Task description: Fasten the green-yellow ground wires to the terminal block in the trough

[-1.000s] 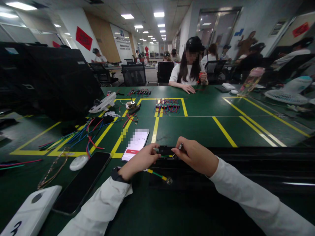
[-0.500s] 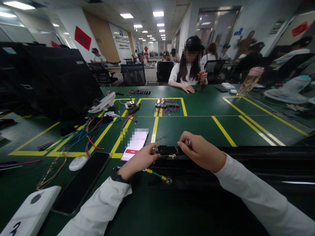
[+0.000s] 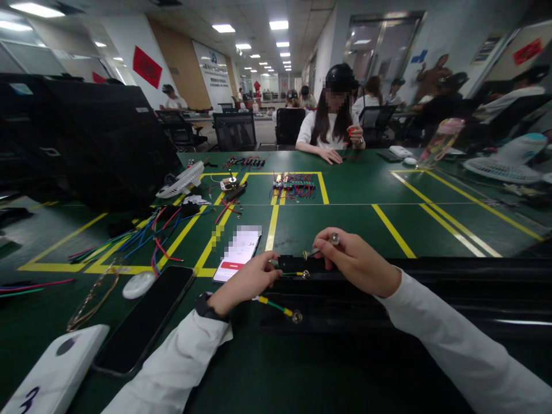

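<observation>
- White-sleeved left hand (image 3: 256, 273): fingers curled closed around the left end of a long, glossy black bar (image 3: 448, 269), the far one of at least two lying side by side on the dark green worktop (image 3: 345, 221).
- Right hand (image 3: 351, 259): clenched round a slim, shiny metal tool (image 3: 334, 238); its tip points left, at a small brass-coloured ring (image 3: 306, 254) just above the far bar.
- Two green-and-yellow wires by the left hand, each ending in a metal ring lug: the far wire (image 3: 293, 274) lies along the bar between the hands, the near wire (image 3: 275, 306) nearer the wearer.
- Two phones left of the bars: one lit white phone (image 3: 236, 257) beside the left hand, one dark black phone (image 3: 146, 316).
- One white, oval-shaped case (image 3: 138, 285) and one white, flat slab (image 3: 54, 371) marked with a black 3.
- Loose red, blue and green wires (image 3: 149, 233), too tangled to count.
- One clear, pink-lidded bottle (image 3: 442, 144), far right; colours show on or in it, which I cannot tell.
</observation>
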`<state>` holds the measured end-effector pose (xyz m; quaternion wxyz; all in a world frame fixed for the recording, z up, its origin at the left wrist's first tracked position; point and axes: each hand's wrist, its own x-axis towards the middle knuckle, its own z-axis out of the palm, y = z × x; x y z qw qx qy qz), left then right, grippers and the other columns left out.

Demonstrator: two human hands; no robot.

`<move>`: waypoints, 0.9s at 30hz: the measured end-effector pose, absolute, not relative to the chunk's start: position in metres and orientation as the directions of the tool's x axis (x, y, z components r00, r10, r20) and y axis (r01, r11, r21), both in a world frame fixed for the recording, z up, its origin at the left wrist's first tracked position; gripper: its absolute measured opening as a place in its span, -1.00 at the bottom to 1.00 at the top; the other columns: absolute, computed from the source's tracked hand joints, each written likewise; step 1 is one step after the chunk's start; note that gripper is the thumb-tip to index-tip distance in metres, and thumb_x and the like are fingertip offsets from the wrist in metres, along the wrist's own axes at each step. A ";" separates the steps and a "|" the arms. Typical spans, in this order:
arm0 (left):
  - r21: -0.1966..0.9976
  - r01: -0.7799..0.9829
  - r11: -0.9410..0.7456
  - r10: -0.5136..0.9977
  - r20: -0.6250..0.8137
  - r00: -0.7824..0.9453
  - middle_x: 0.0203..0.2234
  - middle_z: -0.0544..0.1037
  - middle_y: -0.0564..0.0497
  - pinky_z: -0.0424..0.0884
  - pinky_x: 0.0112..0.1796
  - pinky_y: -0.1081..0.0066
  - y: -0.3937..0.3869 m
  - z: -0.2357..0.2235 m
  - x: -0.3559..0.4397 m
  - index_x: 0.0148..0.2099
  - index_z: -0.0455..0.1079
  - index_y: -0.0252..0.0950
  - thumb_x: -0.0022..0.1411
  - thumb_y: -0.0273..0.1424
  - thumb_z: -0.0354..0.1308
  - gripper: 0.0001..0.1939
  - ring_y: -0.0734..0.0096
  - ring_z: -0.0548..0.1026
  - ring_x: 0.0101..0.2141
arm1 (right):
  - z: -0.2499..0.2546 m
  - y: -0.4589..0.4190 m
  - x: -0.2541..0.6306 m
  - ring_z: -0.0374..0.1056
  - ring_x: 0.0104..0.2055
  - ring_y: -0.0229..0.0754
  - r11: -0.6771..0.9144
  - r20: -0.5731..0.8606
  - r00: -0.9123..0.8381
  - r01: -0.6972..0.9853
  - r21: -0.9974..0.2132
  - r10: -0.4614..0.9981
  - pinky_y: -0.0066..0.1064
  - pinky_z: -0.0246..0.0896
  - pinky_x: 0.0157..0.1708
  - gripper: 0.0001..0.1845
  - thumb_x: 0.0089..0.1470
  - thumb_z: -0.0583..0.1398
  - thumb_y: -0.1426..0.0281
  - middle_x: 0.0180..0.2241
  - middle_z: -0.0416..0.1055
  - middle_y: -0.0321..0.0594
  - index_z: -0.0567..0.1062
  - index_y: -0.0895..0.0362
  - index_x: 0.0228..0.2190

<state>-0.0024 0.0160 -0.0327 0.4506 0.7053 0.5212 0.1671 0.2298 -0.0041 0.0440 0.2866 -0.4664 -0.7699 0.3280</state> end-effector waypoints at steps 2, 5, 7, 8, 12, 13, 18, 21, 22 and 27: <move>0.811 0.582 -0.049 0.886 -0.233 0.400 -0.57 0.41 0.10 0.25 -0.52 0.47 0.016 -0.033 -0.003 -0.04 0.24 -0.29 0.11 -0.30 0.02 -0.64 0.43 0.37 -0.56 | 0.043 -0.002 0.231 0.29 -0.52 -0.32 0.338 0.125 -0.406 0.511 -0.791 0.905 -0.51 0.12 -0.51 -0.79 0.16 0.01 0.22 -0.52 0.33 -0.35 0.29 0.11 -0.34; 0.815 0.578 -0.048 0.886 -0.233 0.402 -0.54 0.41 0.09 0.25 -0.53 0.47 0.015 -0.033 -0.003 -0.01 0.23 -0.28 0.11 -0.30 0.02 -0.62 0.44 0.36 -0.56 | 0.042 -0.001 0.232 0.27 -0.51 -0.32 0.360 0.148 -0.398 0.535 -0.765 0.905 -0.51 0.12 -0.51 -0.83 0.08 0.12 0.26 -0.52 0.32 -0.37 0.29 0.10 -0.37; 0.815 0.577 -0.044 0.885 -0.237 0.401 -0.55 0.41 0.09 0.24 -0.54 0.47 0.015 -0.033 -0.003 0.00 0.22 -0.28 0.11 -0.30 0.02 -0.61 0.45 0.36 -0.56 | 0.043 -0.001 0.232 0.27 -0.51 -0.32 0.375 0.156 -0.397 0.567 -0.733 0.905 -0.50 0.11 -0.50 -0.86 0.07 0.13 0.29 -0.51 0.33 -0.36 0.30 0.10 -0.37; 0.815 0.578 -0.041 0.885 -0.238 0.399 -0.55 0.41 0.10 0.24 -0.54 0.48 0.015 -0.033 -0.003 0.01 0.21 -0.28 0.11 -0.30 0.02 -0.60 0.45 0.35 -0.57 | 0.043 -0.002 0.232 0.27 -0.50 -0.31 0.380 0.153 -0.401 0.583 -0.718 0.903 -0.50 0.11 -0.49 -0.87 0.08 0.11 0.30 -0.50 0.35 -0.35 0.31 0.10 -0.37; 0.815 0.578 -0.039 0.888 -0.237 0.395 -0.55 0.41 0.11 0.24 -0.55 0.48 0.015 -0.033 -0.003 0.03 0.20 -0.29 0.11 -0.30 0.02 -0.58 0.45 0.35 -0.57 | 0.045 -0.003 0.231 0.32 -0.44 -0.26 0.406 0.132 -0.424 0.659 -0.633 0.896 -0.46 0.11 -0.43 -0.85 0.11 0.07 0.28 -0.48 0.40 -0.29 0.34 0.11 -0.37; 0.816 0.577 -0.040 0.888 -0.236 0.396 -0.56 0.41 0.11 0.24 -0.54 0.47 0.015 -0.033 -0.002 0.03 0.20 -0.29 0.11 -0.30 0.02 -0.58 0.45 0.36 -0.56 | 0.045 -0.003 0.231 0.32 -0.44 -0.25 0.412 0.130 -0.426 0.679 -0.607 0.895 -0.45 0.10 -0.44 -0.83 0.11 0.07 0.27 -0.48 0.41 -0.28 0.35 0.11 -0.38; 0.815 0.577 -0.043 0.888 -0.234 0.396 -0.55 0.41 0.10 0.25 -0.54 0.47 0.015 -0.033 -0.002 0.00 0.23 -0.28 0.11 -0.30 0.03 -0.60 0.43 0.38 -0.55 | 0.046 -0.004 0.230 0.31 -0.47 -0.24 0.443 0.147 -0.435 0.730 -0.520 0.889 -0.46 0.07 -0.47 -0.81 0.12 0.06 0.25 -0.51 0.40 -0.27 0.34 0.11 -0.39; 0.813 0.580 -0.042 0.892 -0.232 0.389 -0.56 0.40 0.11 0.25 -0.54 0.47 0.015 -0.033 -0.002 0.01 0.21 -0.29 0.10 -0.30 0.03 -0.59 0.43 0.38 -0.56 | 0.046 -0.004 0.230 0.30 -0.49 -0.25 0.453 0.146 -0.444 0.739 -0.499 0.884 -0.47 0.04 -0.49 -0.79 0.12 0.07 0.23 -0.53 0.39 -0.29 0.33 0.11 -0.39; 0.813 0.581 -0.041 0.892 -0.232 0.388 -0.57 0.40 0.11 0.25 -0.54 0.47 0.015 -0.033 -0.002 0.01 0.22 -0.29 0.10 -0.31 0.03 -0.59 0.43 0.38 -0.56 | 0.046 -0.004 0.230 0.29 -0.49 -0.25 0.453 0.144 -0.444 0.742 -0.494 0.884 -0.48 0.03 -0.50 -0.79 0.11 0.07 0.22 -0.54 0.39 -0.29 0.33 0.11 -0.40; 0.810 0.585 -0.035 0.891 -0.240 0.386 -0.56 0.41 0.10 0.25 -0.53 0.46 0.015 -0.032 -0.001 0.00 0.23 -0.30 0.10 -0.31 0.03 -0.60 0.44 0.37 -0.56 | 0.046 -0.004 0.230 0.27 -0.51 -0.27 0.464 0.154 -0.448 0.748 -0.475 0.881 -0.49 0.01 -0.51 -0.80 0.13 0.06 0.24 -0.55 0.37 -0.31 0.32 0.11 -0.41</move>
